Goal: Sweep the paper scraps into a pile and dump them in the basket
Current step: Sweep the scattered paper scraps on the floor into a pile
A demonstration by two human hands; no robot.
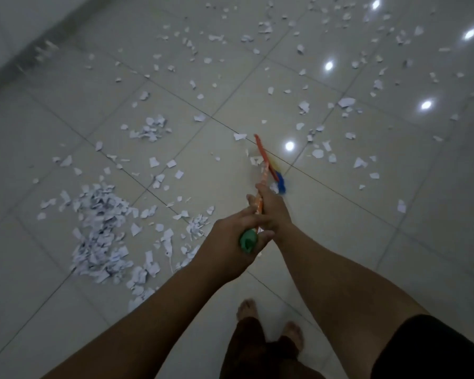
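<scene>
I hold a broom with an orange patterned handle (260, 199) and a green end cap (248, 241). My left hand (230, 242) grips the handle near the cap. My right hand (271, 207) grips it just ahead. The broom head (268, 162), orange with blue bristles, is blurred on the floor in front of me. A big pile of white paper scraps (99, 231) lies to the left of my hands. A smaller heap (151, 129) sits farther out. Loose scraps (326, 110) are scattered over the tiles ahead and to the right. No basket is in view.
The floor is glossy light tile (340, 228) with bright ceiling-light reflections (289, 145). A wall base (25, 56) runs along the far left. My bare feet (271, 324) stand on the tiles below my arms.
</scene>
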